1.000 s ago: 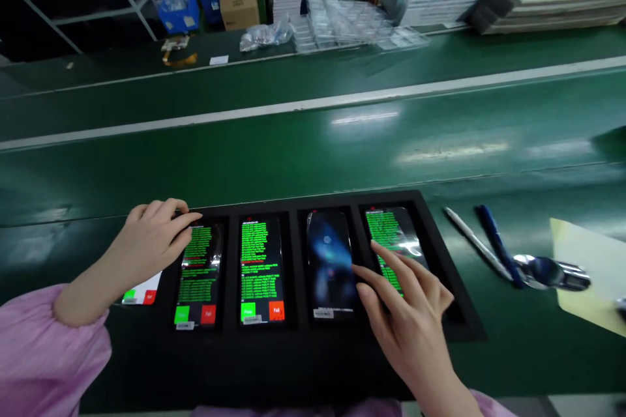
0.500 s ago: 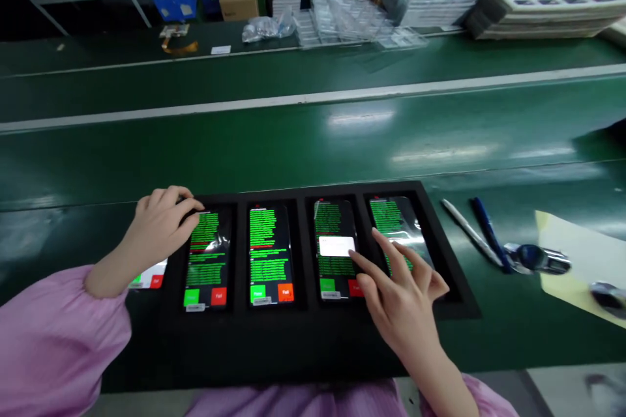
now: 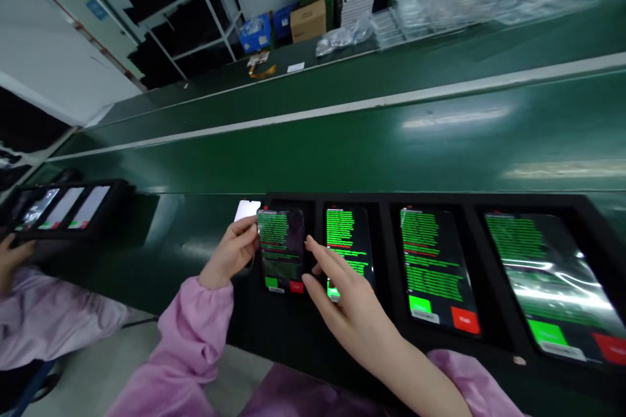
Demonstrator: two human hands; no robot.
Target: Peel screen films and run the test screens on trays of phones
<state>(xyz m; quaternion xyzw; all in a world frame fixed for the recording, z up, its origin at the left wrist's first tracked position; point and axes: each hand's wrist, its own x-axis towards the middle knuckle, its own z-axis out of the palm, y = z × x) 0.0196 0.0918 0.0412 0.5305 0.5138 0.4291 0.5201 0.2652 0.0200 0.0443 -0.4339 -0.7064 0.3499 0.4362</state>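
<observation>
- Here's the left hand (image 3: pixel 232 251), curled against the left edge of the first phone (image 3: pixel 281 251), fingers right on it; firm grip or just a touch, I can't tell!
- A white card (image 3: pixel 247 210) pokes out just above that hand.
- The right hand (image 3: pixel 352 313) is open, fingers spread, reaching over the second phone (image 3: pixel 349 241) and close beside the first, gripping nothing.
- All four phones sit in a row in the black tray (image 3: pixel 386 241): first, second, third phone (image 3: pixel 435 267), then fourth phone (image 3: pixel 552 287), each in its own slot.
- Green text fills the screens, with green and red buttons below on three of them.
- The tray rests on a green bench (image 3: pixel 391 143).
- Off to the left, a co-worker's hand (image 3: pixel 10 254) and pink sleeve (image 3: pixel 49 319) sit by a second tray (image 3: pixel 63 208).
</observation>
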